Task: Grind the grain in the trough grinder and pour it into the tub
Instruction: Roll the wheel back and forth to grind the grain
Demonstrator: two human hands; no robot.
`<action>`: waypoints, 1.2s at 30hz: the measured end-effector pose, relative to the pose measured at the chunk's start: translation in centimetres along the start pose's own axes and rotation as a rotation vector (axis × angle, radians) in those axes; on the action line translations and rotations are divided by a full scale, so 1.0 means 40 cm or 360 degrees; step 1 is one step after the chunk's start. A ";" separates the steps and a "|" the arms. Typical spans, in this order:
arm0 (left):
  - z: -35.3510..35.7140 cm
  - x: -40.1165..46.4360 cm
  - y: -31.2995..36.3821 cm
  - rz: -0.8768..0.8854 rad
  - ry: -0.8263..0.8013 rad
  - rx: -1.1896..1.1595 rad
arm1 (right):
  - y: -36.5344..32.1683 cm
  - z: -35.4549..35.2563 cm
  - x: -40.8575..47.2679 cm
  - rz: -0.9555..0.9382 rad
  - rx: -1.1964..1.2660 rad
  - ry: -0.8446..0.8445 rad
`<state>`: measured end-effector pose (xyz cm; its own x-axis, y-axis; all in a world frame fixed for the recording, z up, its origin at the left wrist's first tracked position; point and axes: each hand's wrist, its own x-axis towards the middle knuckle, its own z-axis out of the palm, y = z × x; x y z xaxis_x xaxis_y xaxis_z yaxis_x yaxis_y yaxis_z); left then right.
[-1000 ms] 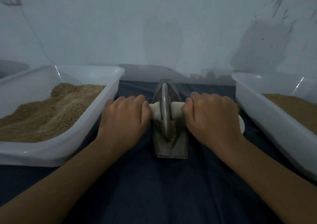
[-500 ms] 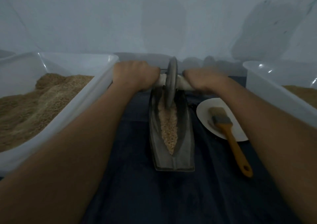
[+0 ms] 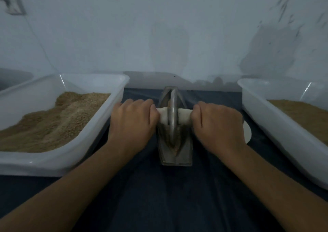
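Both hands curl tight around the white handle (image 3: 183, 116): left hand (image 3: 132, 123) left of the wheel (image 3: 173, 114), right hand (image 3: 217, 125) right. The trough (image 3: 174, 158) sits under the wheel.

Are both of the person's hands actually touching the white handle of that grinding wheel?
Touching. The head view shows the left hand and right hand each curled round an end of the white handle, either side of the wheel.
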<state>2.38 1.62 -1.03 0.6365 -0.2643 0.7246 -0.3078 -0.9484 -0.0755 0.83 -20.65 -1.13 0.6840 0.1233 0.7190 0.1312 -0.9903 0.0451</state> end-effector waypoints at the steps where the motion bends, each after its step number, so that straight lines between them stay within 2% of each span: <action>1: -0.005 -0.015 -0.001 -0.0048 0.0063 -0.0101 | -0.002 -0.008 -0.006 -0.0067 -0.0029 0.0093; 4: 0.007 -0.046 -0.002 -0.0040 0.0119 -0.0186 | 0.000 -0.016 0.001 -0.0179 -0.0054 0.0244; 6: 0.029 -0.030 -0.014 -0.0028 0.0074 -0.0168 | -0.005 -0.005 0.024 -0.0179 -0.0113 0.0201; 9: 0.073 0.015 -0.025 0.0139 -0.0140 0.0277 | 0.001 0.046 0.097 -0.0126 -0.0249 -0.0153; 11: 0.109 0.066 -0.033 0.0206 -0.0164 0.0472 | 0.031 0.093 0.158 -0.0103 -0.0214 -0.0351; 13: 0.139 0.130 -0.043 0.0243 -0.0258 0.0458 | 0.064 0.148 0.222 -0.0225 -0.0201 -0.0591; 16: 0.173 0.214 -0.066 0.0148 -0.0563 0.0358 | 0.083 0.206 0.310 -0.0355 -0.0199 -0.0938; 20: 0.177 0.221 -0.065 0.0090 -0.0634 0.0324 | 0.086 0.222 0.339 -0.0342 -0.0168 -0.1078; 24: 0.142 0.154 -0.038 0.0075 -0.0415 0.0361 | 0.057 0.159 0.261 -0.0185 -0.0219 -0.0783; 26: 0.104 0.104 -0.023 0.0114 -0.0434 0.0393 | 0.036 0.104 0.188 -0.0156 -0.0253 -0.0577; 29: 0.045 0.035 -0.017 0.0200 -0.0353 0.0437 | 0.010 0.032 0.080 -0.0417 -0.0316 -0.0187; 31: 0.027 -0.004 -0.018 0.0185 -0.0336 0.0272 | -0.010 -0.005 0.044 -0.0307 -0.0239 -0.0038; 34: 0.003 -0.050 -0.015 -0.0070 -0.0187 -0.0120 | -0.026 -0.020 0.031 -0.0255 -0.0184 0.0158; 36: -0.001 -0.051 -0.009 -0.0065 -0.0173 -0.0010 | -0.024 -0.015 0.032 -0.0278 -0.0167 0.0218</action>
<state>1.17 2.50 -2.45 0.7215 -0.2433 0.6483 -0.2845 -0.9577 -0.0427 1.15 -19.59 0.19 0.5529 0.2906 0.7809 0.1586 -0.9568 0.2437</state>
